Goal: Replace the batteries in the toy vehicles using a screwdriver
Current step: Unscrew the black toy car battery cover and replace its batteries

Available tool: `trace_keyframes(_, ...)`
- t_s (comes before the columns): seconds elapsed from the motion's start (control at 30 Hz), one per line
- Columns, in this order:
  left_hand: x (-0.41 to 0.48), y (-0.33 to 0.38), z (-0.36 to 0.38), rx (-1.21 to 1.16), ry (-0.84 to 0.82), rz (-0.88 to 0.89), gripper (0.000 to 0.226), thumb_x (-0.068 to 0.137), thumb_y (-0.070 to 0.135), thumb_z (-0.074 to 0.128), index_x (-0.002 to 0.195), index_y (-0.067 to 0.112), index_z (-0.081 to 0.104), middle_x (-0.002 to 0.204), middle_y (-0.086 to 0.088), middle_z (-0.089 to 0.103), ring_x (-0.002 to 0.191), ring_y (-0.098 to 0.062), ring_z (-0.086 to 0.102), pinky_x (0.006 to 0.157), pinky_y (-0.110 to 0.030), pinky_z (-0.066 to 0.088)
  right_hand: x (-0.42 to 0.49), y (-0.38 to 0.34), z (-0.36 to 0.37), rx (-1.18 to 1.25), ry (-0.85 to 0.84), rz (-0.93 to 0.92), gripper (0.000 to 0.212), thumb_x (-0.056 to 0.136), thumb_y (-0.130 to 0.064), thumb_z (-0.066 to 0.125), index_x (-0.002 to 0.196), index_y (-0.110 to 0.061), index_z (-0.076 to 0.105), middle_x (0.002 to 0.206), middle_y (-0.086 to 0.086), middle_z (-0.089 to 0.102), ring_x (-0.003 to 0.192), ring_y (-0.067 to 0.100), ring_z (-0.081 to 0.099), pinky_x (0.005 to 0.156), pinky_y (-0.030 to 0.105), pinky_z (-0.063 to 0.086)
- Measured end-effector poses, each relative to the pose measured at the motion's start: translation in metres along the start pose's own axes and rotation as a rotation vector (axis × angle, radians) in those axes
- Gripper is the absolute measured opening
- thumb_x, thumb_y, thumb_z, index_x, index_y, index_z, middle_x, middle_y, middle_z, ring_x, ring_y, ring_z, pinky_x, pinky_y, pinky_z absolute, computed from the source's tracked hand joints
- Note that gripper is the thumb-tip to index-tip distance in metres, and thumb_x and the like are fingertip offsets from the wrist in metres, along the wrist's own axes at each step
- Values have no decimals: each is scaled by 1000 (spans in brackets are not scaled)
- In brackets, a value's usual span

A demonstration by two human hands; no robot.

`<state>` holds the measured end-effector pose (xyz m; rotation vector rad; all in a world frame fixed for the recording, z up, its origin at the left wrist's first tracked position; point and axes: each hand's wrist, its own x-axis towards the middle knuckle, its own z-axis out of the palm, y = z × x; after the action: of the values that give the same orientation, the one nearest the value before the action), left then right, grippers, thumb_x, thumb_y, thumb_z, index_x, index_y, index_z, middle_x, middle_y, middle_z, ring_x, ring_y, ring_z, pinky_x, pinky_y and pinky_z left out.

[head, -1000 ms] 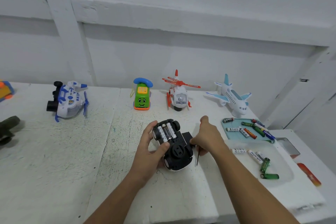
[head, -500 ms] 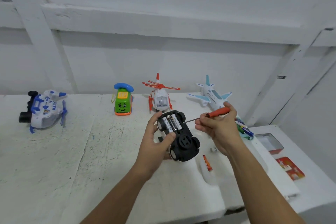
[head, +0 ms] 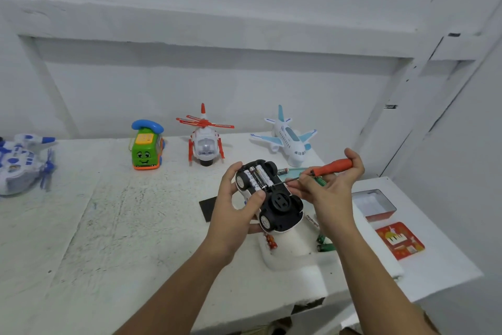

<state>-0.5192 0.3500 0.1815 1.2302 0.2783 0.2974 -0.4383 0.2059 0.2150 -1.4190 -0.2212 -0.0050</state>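
Nearest, a white tray [head: 285,264] on the tabletop [head: 108,239] holds loose batteries [head: 324,247], green, red and white. Just beyond it the car [head: 279,204] is held clear of the tabletop, belly up, its compartment open with three batteries [head: 258,175] side by side inside. The left hand [head: 233,209] grips the car across its body, thumb on the underside by the compartment and fingers [head: 231,174] curled round the far flank. The right hand [head: 332,193] has its fingers clamped on the orange handle of the screwdriver [head: 334,165]. The thin shaft slants down so the tip sits at the near end of the batteries. A flat black panel [head: 207,208], probably the compartment cover, lies on the tabletop just left of the left hand.

The car looks like light, hollow, hard plastic, stiff enough to squeeze firmly but smooth enough to slip. Its wheels roll, so the body sides between them are the place to hold. The batteries are small, slick cylinders, likely sprung in tight, so levering one end up seems easier than pinching.

Right of the hands sit an open tin [head: 377,205] and a red lid [head: 399,239]. Along the back stand a phone toy [head: 146,147], a helicopter [head: 205,141] and a plane [head: 288,139], with a blue-and-white toy [head: 19,163] at far left.
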Motion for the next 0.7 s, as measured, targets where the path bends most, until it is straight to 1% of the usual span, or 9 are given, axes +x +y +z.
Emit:
trace_keyframes(0.17, -1, -6, 15, 5, -17, 6, 64, 90, 10, 66, 135, 47, 40, 128, 10, 55, 104, -30, 67, 60, -37, 59, -1, 7, -13, 23, 53, -36, 76, 86, 20, 54, 122, -41, 25, 105, 27, 51, 70, 44, 69, 73, 46, 60)
trace_keyframes(0.27, -3, -8, 21, 17, -32, 37, 65, 90, 7, 66, 136, 45, 40, 128, 11, 53, 98, -24, 70, 59, -33, 59, 2, 11, -20, 120, 80, 37, 77, 87, 20, 53, 126, -38, 22, 108, 28, 51, 68, 40, 70, 72, 41, 60)
trace_keyframes(0.37, -4, -10, 26, 48, -59, 74, 67, 89, 2, 64, 136, 42, 39, 116, 26, 57, 86, -14, 73, 58, -28, 58, 4, 14, -28, 247, 83, 119, 75, 89, 19, 51, 129, -36, 18, 104, 26, 54, 66, 33, 71, 70, 37, 61)
trace_keyframes(0.43, -3, -13, 27, 96, -99, 96, 67, 89, 3, 65, 131, 47, 40, 106, 36, 59, 86, -16, 73, 60, -29, 58, 5, 15, -34, 309, 80, 168, 75, 90, 18, 50, 131, -35, 17, 94, 21, 55, 66, 31, 71, 69, 38, 61)
trace_keyframes(0.5, 0, -16, 27, 169, -109, 109, 68, 89, 8, 68, 126, 57, 40, 116, 32, 57, 89, -21, 73, 67, -34, 60, 6, 16, -40, 348, 91, 209, 77, 89, 20, 50, 133, -35, 17, 86, 18, 56, 67, 32, 70, 70, 44, 61)
trace_keyframes(0.57, 1, -17, 28, 322, -106, 149, 70, 86, 20, 70, 129, 63, 36, 131, 19, 53, 96, -22, 70, 76, -39, 60, 7, 15, -47, 365, 125, 246, 80, 87, 21, 50, 134, -36, 18, 82, 16, 56, 69, 35, 69, 71, 51, 60)
trace_keyframes(0.6, 2, -17, 28, 402, -115, 181, 70, 86, 23, 70, 130, 64, 34, 133, 18, 51, 100, -20, 67, 79, -34, 59, 8, 14, -50, 372, 143, 255, 82, 86, 22, 49, 135, -36, 19, 83, 17, 56, 70, 36, 69, 71, 53, 59)
trace_keyframes(0.67, 1, -16, 30, 492, -135, 229, 72, 87, 19, 69, 129, 64, 32, 128, 29, 45, 103, -14, 60, 76, -15, 52, 10, 12, -57, 377, 199, 270, 85, 85, 22, 49, 138, -36, 18, 91, 22, 56, 67, 36, 68, 71, 54, 59)
trace_keyframes(0.7, 0, -15, 31, 514, -145, 234, 74, 88, 16, 69, 126, 65, 30, 123, 34, 42, 104, -12, 58, 74, -10, 49, 11, 10, -61, 349, 231, 270, 85, 84, 21, 49, 139, -36, 17, 95, 24, 54, 64, 34, 68, 70, 52, 59)
